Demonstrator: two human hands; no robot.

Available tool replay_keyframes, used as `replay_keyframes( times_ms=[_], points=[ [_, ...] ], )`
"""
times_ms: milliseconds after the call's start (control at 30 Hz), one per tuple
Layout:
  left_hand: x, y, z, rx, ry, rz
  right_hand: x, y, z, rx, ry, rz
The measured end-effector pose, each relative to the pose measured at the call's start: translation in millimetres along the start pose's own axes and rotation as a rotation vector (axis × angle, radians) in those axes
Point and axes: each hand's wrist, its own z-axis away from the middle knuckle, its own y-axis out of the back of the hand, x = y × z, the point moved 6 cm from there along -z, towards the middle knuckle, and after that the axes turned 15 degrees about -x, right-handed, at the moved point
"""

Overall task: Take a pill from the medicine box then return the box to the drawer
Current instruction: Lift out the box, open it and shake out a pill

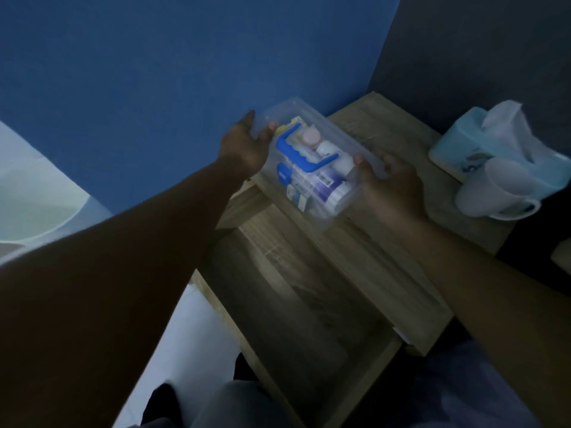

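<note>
nearest the camera, the person's knees are seen at the bottom edge, and just beyond them the drawer (309, 304) is pulled fully out, its wooden floor bare and dim, so a clear landing place is left beneath the load

above the drawer's far end, the medicine box (312, 162) is carried between both hands; whether it touches the tabletop (401, 168) edge cannot be told. it is a clear plastic box with a blue handle on its lid, and bottles and packets are visible through the walls. the left hand (244, 146) is clasped on the far short end, thumb laid over the lid, while the right hand (392, 186) is cupped on the near right corner, fingers curled under and thumb on top. a grip at opposite ends is judged to keep the long box level so the contents are not tumbled

whether a pill has been taken cannot be told, as the lid looks closed

farther right on the tabletop, a white mug (497, 193) is stood touching a light blue tissue box (460, 146), well apart from the hands. behind everything, a blue wall (154, 72) is met by the tabletop's back edge
</note>
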Motion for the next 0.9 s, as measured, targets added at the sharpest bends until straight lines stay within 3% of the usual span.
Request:
replay_keyframes(
  times_ms=[67, 133, 200, 300, 500, 800, 900],
  points=[
    [-22, -7, 12, 0.024, 0.057, 0.015, -5, -11, 7, -0.009, 0.083, 0.245],
    [-45, -22, 26, 0.039, 0.167, 0.094, -6, -29, 13, -0.122, 0.134, 0.364],
    [-57, -38, 33, 0.021, 0.202, 0.291, -5, -41, 16, -0.201, 0.165, 0.458],
    [-22, -57, 57, -0.007, 0.139, 0.583, -20, -11, 26, -0.137, 0.259, 0.650],
    [-29, -57, 63, 0.087, 0.154, 0.547, -16, -20, 22, -0.120, 0.231, 0.673],
    [-34, -54, 66, 0.062, 0.095, 0.558, -8, -23, 16, -0.097, 0.216, 0.698],
    [-40, -57, 73, 0.029, 0.044, 0.444, -7, -24, 13, -0.107, 0.194, 0.723]
  ],
)
